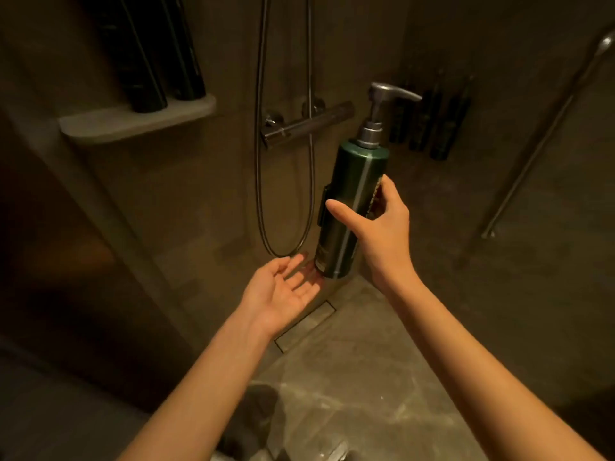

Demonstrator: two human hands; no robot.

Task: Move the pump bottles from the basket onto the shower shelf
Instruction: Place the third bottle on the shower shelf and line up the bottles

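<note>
Head view: nearest, the left hand [286,287] lies open, palm up, just under the bottle [352,207], probably to steady its base. The right hand [379,221] grips the bottle upright at mid-body; beyond, up left, the shelf [100,123] already carries dark bottles.

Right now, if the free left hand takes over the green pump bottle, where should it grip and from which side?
Probably the lower body of the green pump bottle, from the left. It is upright and cylindrical, and the right hand already holds its middle from the right. The left hand sits open, palm up, beside the base. Avoid the thin pump neck, a poor grip.
</note>
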